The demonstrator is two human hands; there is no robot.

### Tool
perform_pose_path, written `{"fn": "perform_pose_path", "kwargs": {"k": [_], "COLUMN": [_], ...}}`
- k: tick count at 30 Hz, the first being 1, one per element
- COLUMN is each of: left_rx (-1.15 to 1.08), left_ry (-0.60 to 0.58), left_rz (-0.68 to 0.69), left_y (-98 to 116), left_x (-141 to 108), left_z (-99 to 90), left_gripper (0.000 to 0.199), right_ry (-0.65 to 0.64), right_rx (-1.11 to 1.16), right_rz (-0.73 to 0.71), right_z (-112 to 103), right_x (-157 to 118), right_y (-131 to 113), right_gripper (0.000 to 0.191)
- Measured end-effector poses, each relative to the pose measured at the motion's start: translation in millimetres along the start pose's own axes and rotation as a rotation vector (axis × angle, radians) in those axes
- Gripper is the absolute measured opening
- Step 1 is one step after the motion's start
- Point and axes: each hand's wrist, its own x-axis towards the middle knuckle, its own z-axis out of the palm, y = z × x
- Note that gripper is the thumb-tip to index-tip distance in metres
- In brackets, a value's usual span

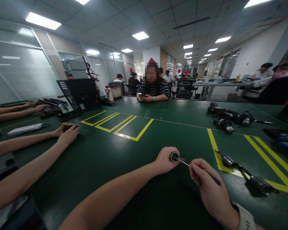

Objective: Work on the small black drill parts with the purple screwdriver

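Observation:
My left hand (166, 159) is closed around a dark cylindrical part (174, 157), its round open end turned toward me. Most of that part is hidden in the fingers. My right hand (207, 183) is closed on a screwdriver (183, 162) with a thin metal shaft, and a bit of dark handle shows by the palm. The shaft reaches to the open end of the cylinder; how deep its tip sits cannot be seen. On the green table to the right of my hands lie metal cylindrical pieces (230, 163) joined to dark rods.
Yellow tape (136, 139) marks rectangles on the table (110, 166). Several black power tools (227, 116) lie at the back right. Another person's hands (68, 132) work at the left, near a white power strip (25, 129). A person (156, 86) holding a phone sits opposite.

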Motion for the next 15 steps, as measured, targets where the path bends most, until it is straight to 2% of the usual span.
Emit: {"fn": "perform_pose_path", "kwargs": {"k": [7, 15], "left_rx": [-0.007, -0.179], "left_ry": [0.021, 0.071], "left_rz": [-0.001, -0.014], "left_y": [-2, -4], "left_x": [0, -1], "left_z": [1.8, 2.8], "left_gripper": [0.020, 0.020], "right_ry": [-0.004, -0.012], "right_rx": [0.026, 0.263], "right_rz": [0.018, 0.140], "right_z": [3, 10], "right_x": [2, 4], "right_y": [2, -6], "right_gripper": [0.020, 0.016]}}
